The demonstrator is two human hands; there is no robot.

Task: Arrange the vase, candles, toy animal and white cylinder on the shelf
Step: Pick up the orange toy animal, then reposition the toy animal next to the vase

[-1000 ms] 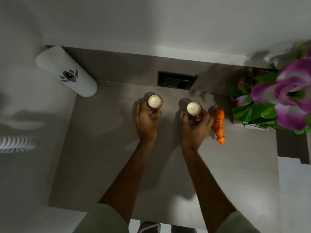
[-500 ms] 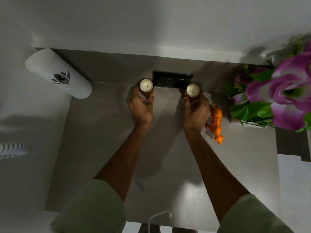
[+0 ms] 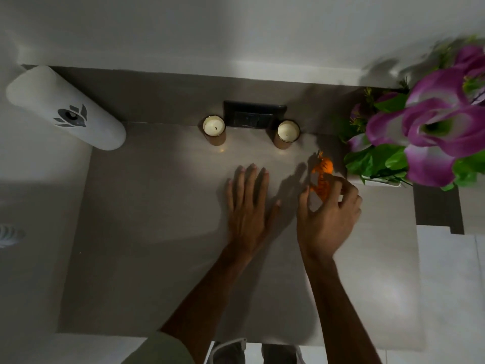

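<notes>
**Toy animal pinched, candles at the wall**

Nearest, left hand flat on the shelf, fingers spread, holding nothing. Just right of it, right hand pinching the orange toy animal between thumb and fingertips. Beyond the left hand, left candle upright; beyond the right hand, right candle upright, dark wall plate between them. Right of the right hand, vase under purple flowers. Far left, white cylinder.
</notes>
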